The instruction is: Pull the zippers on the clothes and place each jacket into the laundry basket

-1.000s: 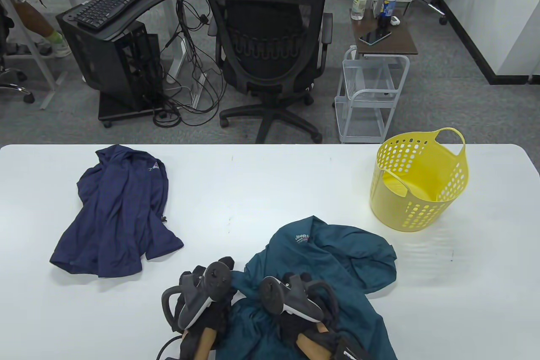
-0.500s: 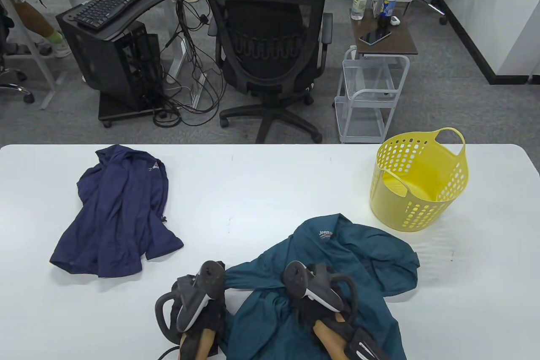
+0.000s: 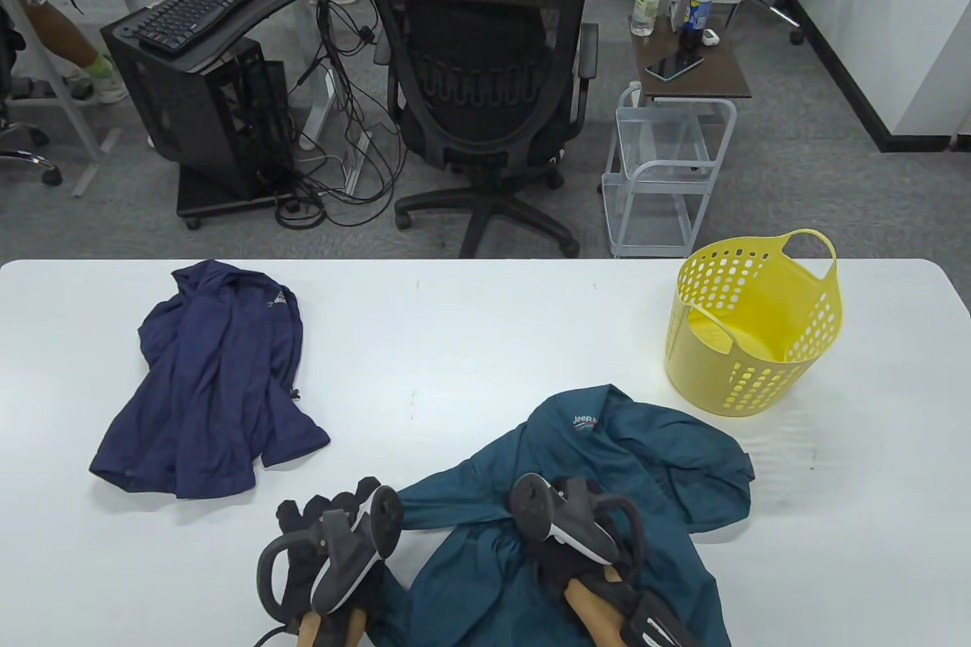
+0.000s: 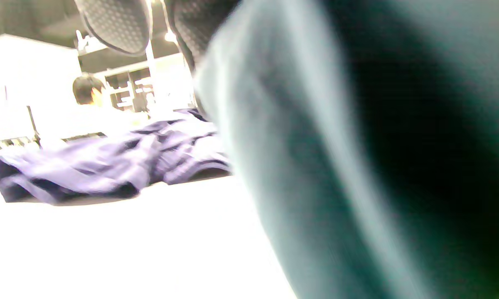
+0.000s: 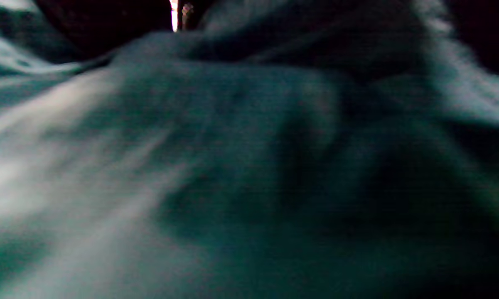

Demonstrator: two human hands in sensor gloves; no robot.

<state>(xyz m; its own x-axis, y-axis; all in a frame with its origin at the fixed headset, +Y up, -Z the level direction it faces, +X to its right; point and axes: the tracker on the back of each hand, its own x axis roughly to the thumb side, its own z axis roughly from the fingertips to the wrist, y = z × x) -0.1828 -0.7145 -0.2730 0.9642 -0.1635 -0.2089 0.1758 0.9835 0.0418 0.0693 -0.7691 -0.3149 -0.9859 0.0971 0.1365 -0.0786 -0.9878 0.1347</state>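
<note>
Your table view was evenly lit and sharp from above; the white table point(image 3: 485, 328) read bright, with soft short shadows under the navy jacket point(image 3: 208, 381) and the yellow basket point(image 3: 751, 325). Straight lines bowed slightly toward the edges. Your left wrist view was badly overexposed: the tabletop blew out to pure white, and the teal jacket point(image 4: 357, 166) close to the lens was blurred. Your right wrist view was dim and smeared, filled with out-of-focus teal cloth.
</note>
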